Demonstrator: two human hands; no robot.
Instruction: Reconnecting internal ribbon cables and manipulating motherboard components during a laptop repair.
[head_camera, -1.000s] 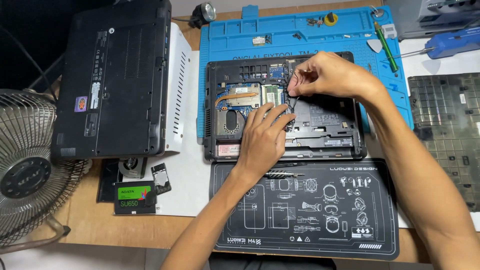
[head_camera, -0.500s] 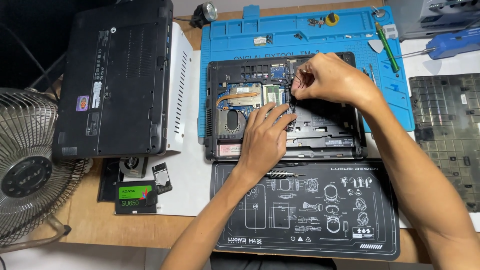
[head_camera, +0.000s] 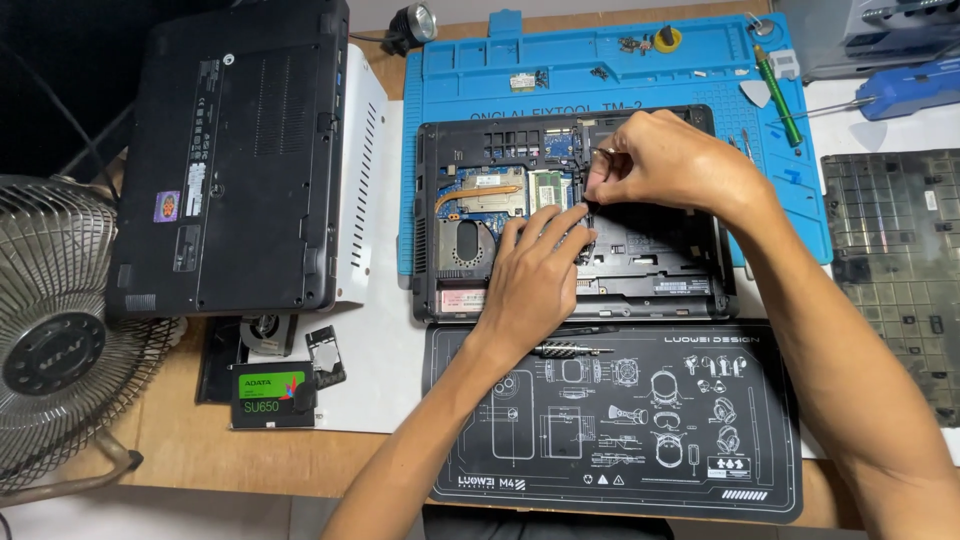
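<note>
pinching something too small to make out between thumb and fingertips, the right hand (head_camera: 665, 160) hovers over the opened black laptop base with its exposed copper heat pipe and fan (head_camera: 570, 215), while the left hand (head_camera: 535, 275) lies flat, fingers spread, on its middle. at six o'clock a silver-tipped screwdriver (head_camera: 560, 349) lies on the black printed work mat (head_camera: 620, 420); at twelve o'clock the blue silicone repair mat (head_camera: 600, 60) shows; at nine o'clock sits a closed black laptop turned bottom up (head_camera: 235, 150).

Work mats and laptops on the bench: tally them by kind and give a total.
Work mats: 2, the blue mat and the black mat.
Laptops: 2, the opened laptop under both hands and the closed black laptop.
Total: 4.
</note>
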